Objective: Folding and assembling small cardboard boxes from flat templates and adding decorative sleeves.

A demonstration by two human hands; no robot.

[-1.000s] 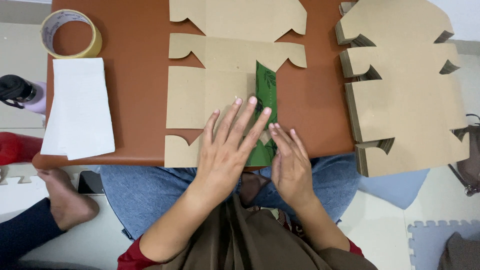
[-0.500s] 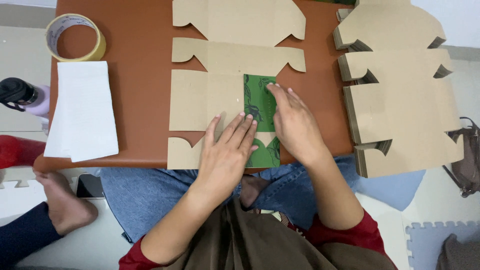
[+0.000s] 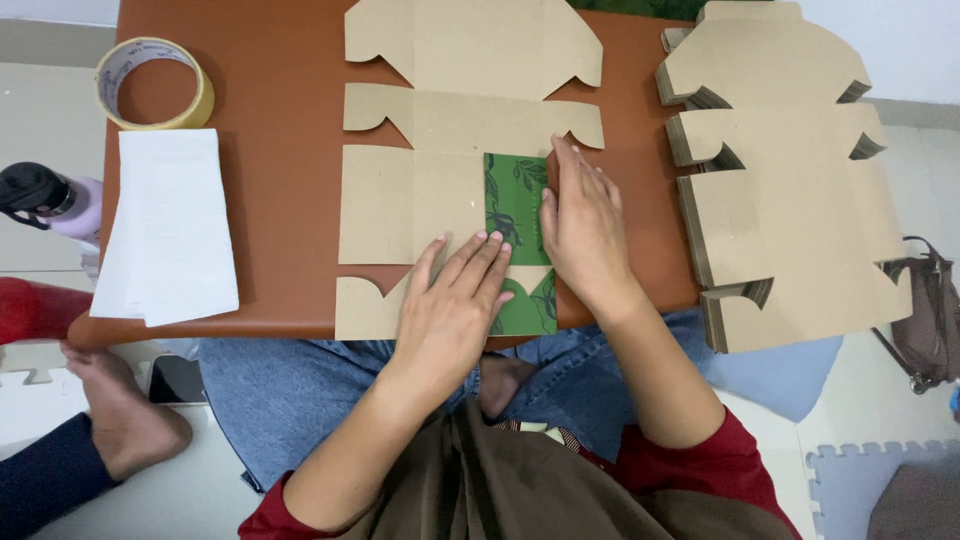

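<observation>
A flat die-cut cardboard box blank (image 3: 420,190) lies on the brown table (image 3: 280,170), kraft side up. One side flap (image 3: 515,195) is folded over and shows its green leaf-print side. My left hand (image 3: 455,305) lies flat on the blank's near edge, fingers spread over the fold. My right hand (image 3: 585,230) presses flat along the right edge of the green flap. Neither hand holds anything.
A stack of the same cardboard blanks (image 3: 790,180) sits at the table's right end. A roll of tape (image 3: 155,82) and folded white paper (image 3: 170,225) lie at the left. A bottle (image 3: 50,195) and another person's bare foot (image 3: 125,420) are left of the table.
The camera view has shifted down. My right hand slid up along the green flap, away from me. My left hand drew back a little toward the near edge, and more green shows.
</observation>
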